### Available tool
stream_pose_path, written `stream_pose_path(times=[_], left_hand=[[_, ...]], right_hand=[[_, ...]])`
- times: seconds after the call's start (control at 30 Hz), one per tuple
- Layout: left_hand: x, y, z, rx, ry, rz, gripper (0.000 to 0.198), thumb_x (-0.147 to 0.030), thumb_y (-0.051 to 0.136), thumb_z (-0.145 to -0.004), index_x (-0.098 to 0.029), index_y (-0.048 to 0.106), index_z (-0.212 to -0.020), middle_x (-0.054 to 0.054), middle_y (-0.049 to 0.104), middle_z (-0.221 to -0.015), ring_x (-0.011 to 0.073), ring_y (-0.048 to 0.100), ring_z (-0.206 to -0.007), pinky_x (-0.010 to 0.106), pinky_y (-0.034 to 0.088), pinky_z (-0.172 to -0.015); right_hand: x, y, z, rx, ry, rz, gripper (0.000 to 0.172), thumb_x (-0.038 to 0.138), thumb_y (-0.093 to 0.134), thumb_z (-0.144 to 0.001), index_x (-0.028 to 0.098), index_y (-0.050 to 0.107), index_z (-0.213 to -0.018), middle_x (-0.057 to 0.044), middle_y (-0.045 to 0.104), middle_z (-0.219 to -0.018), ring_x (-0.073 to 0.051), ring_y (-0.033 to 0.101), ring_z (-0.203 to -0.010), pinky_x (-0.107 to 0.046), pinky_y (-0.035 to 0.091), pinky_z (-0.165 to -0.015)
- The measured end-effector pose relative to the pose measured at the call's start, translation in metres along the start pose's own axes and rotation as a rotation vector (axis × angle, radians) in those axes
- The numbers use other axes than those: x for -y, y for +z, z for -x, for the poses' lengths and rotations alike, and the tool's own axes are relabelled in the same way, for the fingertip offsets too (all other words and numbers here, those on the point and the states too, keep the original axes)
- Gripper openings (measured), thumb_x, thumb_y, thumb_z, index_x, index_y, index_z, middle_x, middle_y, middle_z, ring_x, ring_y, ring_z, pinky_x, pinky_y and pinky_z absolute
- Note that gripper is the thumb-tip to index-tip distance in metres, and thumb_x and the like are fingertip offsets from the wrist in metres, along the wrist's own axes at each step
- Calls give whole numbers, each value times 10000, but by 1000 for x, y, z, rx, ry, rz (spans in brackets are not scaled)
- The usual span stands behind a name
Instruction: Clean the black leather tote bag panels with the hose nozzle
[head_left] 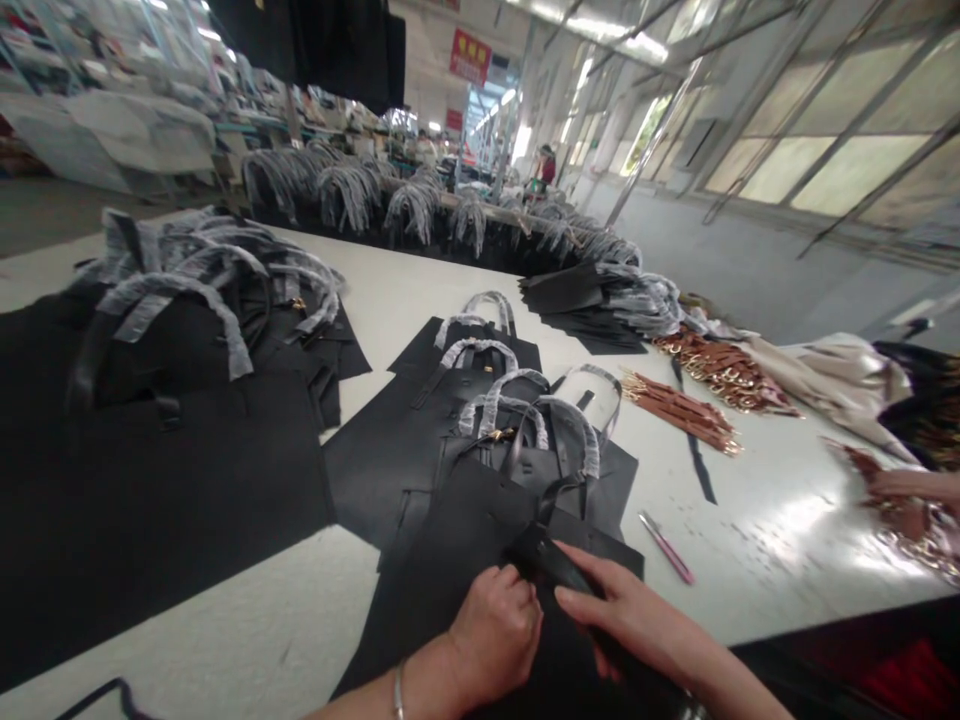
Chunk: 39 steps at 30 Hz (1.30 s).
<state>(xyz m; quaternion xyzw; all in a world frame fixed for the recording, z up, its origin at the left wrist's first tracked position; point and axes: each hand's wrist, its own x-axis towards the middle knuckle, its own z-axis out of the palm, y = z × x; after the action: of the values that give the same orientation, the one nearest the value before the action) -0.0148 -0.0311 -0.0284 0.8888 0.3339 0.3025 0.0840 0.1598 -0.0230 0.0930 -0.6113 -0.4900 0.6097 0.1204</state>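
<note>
My left hand [495, 635], with a bangle at the wrist, is closed in a fist at the upper part of a black bag panel [431, 590]. What its fingers pinch is hidden. Just right of it, my right hand [626, 605] has thumb and fingers closed on a black leather strip [551, 555], which runs back under the palm. Beyond both hands, more black bag panels [375, 465] lie overlapped, their handles [574, 425] wrapped in clear plastic. Gold-coloured hardware [501, 435] shows among them.
Left lies a big pile of black bag pieces [172, 470]. Rightward are a pink cutter-like tool [667, 548], a black strip [699, 465] and brown straps with metal clasps [682, 412]. Another person's hand [919, 487] reaches in at the right edge. Wrapped handles [412, 210] hang behind the white table [285, 610].
</note>
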Motion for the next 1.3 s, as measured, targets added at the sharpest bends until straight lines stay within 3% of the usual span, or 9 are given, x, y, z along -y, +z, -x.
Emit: stream_pose_path(times=[0.17, 0.3, 0.43, 0.53, 0.63, 0.8, 1.0, 1.13, 1.3], left_hand=[[-3, 4, 0, -47, 77, 50, 36, -142, 576, -710, -172, 575, -731, 55, 630, -716, 204, 590, -715, 311, 463, -613], [-3, 10, -1, -139, 31, 28, 54, -129, 571, -664, -173, 574, -696, 66, 627, -673, 198, 599, -660, 305, 478, -605], [5, 27, 2, -234, 43, -81, 97, -123, 599, -606, -187, 527, -595, 32, 574, -560, 177, 566, -570, 264, 421, -503], [12, 37, 2, -268, 55, -126, 148, -136, 631, -569, -194, 496, -557, 4, 531, -502, 165, 534, -527, 241, 348, -434], [11, 34, 0, -227, -8, -121, 163, -153, 648, -572, -192, 492, -545, 5, 547, -507, 162, 531, -522, 239, 322, -424], [8, -3, -12, 15, -273, 197, 62, -163, 601, -735, -208, 612, -693, 15, 669, -733, 166, 610, -690, 266, 451, -620], [43, -37, -38, -26, -544, 372, 179, -139, 503, -809, -194, 616, -937, 42, 626, -921, 157, 608, -760, 293, 492, -735], [60, -31, -61, -43, -528, 339, 205, -191, 500, -830, -187, 603, -1007, 52, 608, -960, 174, 610, -778, 317, 502, -737], [47, -2, -112, -1, -535, 446, 229, -184, 530, -829, -160, 615, -1040, 92, 632, -1052, 205, 609, -947, 345, 466, -877]], right_hand=[[25, 15, -19, 17, -85, 52, 563, 325, 579, -821, 234, 488, -1369, 41, 633, -606, -103, 562, -388, -177, 432, -375], [46, 31, -44, -106, -204, 98, 537, 298, 641, -757, 227, 589, -1287, -1, 725, -748, -136, 624, -510, -229, 505, -528], [51, 34, -48, -162, -288, 56, 634, 361, 605, -794, 211, 471, -1395, -5, 728, -748, -162, 631, -516, -271, 515, -545], [34, 20, -35, -223, -341, 22, 677, 419, 587, -821, 236, 390, -1442, 39, 674, -608, -151, 603, -464, -238, 470, -465], [1, 0, -17, -342, -277, -12, 779, 505, 575, -813, 197, 310, -1478, 71, 578, -443, -161, 580, -420, -240, 461, -442], [-63, -15, 9, -442, -173, -117, 918, 588, 558, -788, 112, 221, -1497, 60, 562, -407, -179, 570, -398, -266, 458, -429], [-109, -2, 12, -485, -149, -211, 950, 593, 556, -793, 127, 138, -1509, 62, 568, -501, -181, 596, -472, -289, 492, -480], [-111, 8, 4, -560, -182, -237, 907, 576, 556, -798, 78, 209, -1472, 35, 604, -569, -183, 622, -527, -289, 507, -523], [-108, 15, -3, -652, -153, -166, 803, 559, 524, -831, 90, 288, -1439, 44, 609, -535, -182, 632, -505, -292, 502, -539]])
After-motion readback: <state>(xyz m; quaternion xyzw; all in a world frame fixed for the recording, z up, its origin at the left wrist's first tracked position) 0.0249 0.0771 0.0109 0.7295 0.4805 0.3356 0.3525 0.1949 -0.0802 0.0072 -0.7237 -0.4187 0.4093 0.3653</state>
